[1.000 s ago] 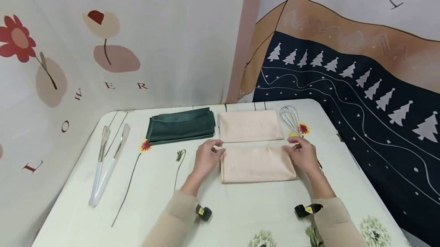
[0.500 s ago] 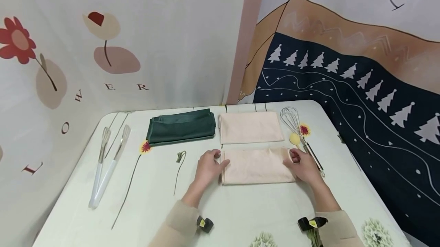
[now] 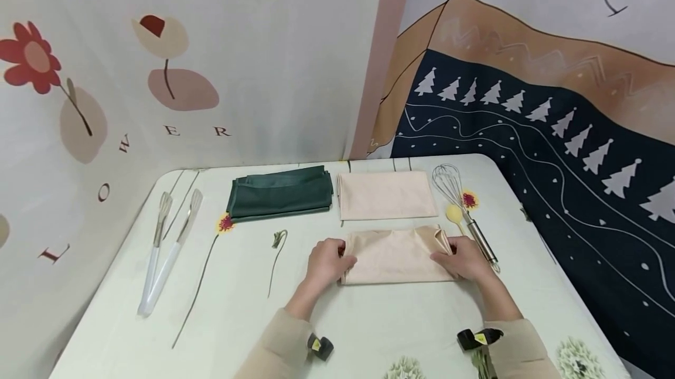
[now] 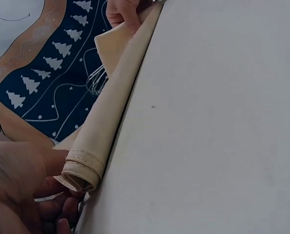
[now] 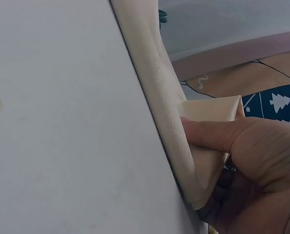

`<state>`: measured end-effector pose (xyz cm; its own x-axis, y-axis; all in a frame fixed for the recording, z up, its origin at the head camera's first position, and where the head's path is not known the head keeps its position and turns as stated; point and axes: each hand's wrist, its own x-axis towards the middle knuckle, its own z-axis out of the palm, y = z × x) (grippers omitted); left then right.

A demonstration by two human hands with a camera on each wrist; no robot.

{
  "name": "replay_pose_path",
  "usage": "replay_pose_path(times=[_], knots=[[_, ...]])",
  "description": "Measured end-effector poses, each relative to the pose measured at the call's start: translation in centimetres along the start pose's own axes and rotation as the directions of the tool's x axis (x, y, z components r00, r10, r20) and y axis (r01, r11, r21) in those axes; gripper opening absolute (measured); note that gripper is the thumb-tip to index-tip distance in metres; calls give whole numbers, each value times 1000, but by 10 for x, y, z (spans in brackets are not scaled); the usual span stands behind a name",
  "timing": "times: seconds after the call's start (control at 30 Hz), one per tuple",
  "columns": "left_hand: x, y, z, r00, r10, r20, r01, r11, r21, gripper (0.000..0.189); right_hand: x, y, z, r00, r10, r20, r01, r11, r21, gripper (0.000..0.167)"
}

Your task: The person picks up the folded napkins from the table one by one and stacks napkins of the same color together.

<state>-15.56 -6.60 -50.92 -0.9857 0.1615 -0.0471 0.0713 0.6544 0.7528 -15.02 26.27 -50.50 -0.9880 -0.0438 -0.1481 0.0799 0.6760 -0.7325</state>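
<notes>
A folded beige cloth [image 3: 395, 259] lies at the near middle of the table, its far edge lifted and creased. At its left end my left hand [image 3: 326, 263] pinches the layers, thumb on top and fingers beneath; the left wrist view shows the rolled end of the layers beside that hand [image 4: 23, 180]. My right hand [image 3: 464, 257] grips the right end, and in the right wrist view its thumb [image 5: 210, 134] presses on the cloth while a corner stands up beside it. Behind lies a second folded beige cloth [image 3: 387, 196], flat and apart from both hands.
A folded dark green cloth [image 3: 282, 193] lies at the back left. Right of the cloths are a whisk [image 3: 477, 232] and a yellow spoon-like utensil [image 3: 453, 213], partly hidden. Tongs [image 3: 169, 256] lie at the left. Printed curtains stand behind the table [image 3: 221, 332].
Both hands have moved from touching the near cloth's sides to gripping its ends. The left hand has shifted right. The cloth's far edge has risen and wrinkled.
</notes>
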Motion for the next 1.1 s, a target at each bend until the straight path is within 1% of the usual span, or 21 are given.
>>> replay_pose_path(times=[0.1,0.2,0.27,0.33,0.43,0.47,0.5,0.57,0.6,0.67,0.73,0.83,0.97,1.03,1.1], knots=[[0,1,0,999,7,44,-5,999,-51,10,-1,1,-1,1000,-13,10,13,1000,17,21],[-1,3,0,999,0,45,5,993,-116,21,-2,3,-2,999,-44,17,43,996,75,22],[-1,4,0,999,-11,44,19,982,-190,26,-1,3,-2,998,-55,18,52,991,126,23],[0,3,1,998,-33,52,46,959,-278,26,0,4,-1,998,-61,18,57,987,153,23],[2,0,3,994,-88,63,106,904,-413,30,3,5,-1,999,-47,14,44,985,166,22],[2,-1,4,992,-112,61,128,885,-447,33,3,5,0,999,-40,14,38,986,165,22],[2,-3,5,990,-131,53,141,873,-467,38,3,6,0,999,-37,16,34,985,169,23],[3,-5,5,984,-174,41,171,855,-489,51,3,6,-1,1000,-22,22,18,985,171,27],[3,-7,4,981,-191,37,184,852,-490,57,2,6,-1,1000,-13,25,8,985,171,30],[3,-8,3,978,-204,39,197,852,-485,61,0,5,-2,1000,0,29,-5,987,164,34],[2,-9,0,977,-208,54,208,857,-471,57,-2,5,-3,1000,7,29,-12,989,146,37],[0,-9,-5,977,-199,82,214,864,-456,41,-5,4,-5,1000,8,26,-11,992,128,36],[-1,-10,-9,972,-202,118,234,854,-465,31,-8,5,-9,999,10,33,-14,993,114,33],[-2,-11,-10,973,-191,129,230,848,-478,28,-9,5,-10,999,15,36,-19,993,114,33],[-3,-12,-11,975,-177,135,221,846,-484,27,-11,6,-11,999,17,38,-21,993,118,34]])
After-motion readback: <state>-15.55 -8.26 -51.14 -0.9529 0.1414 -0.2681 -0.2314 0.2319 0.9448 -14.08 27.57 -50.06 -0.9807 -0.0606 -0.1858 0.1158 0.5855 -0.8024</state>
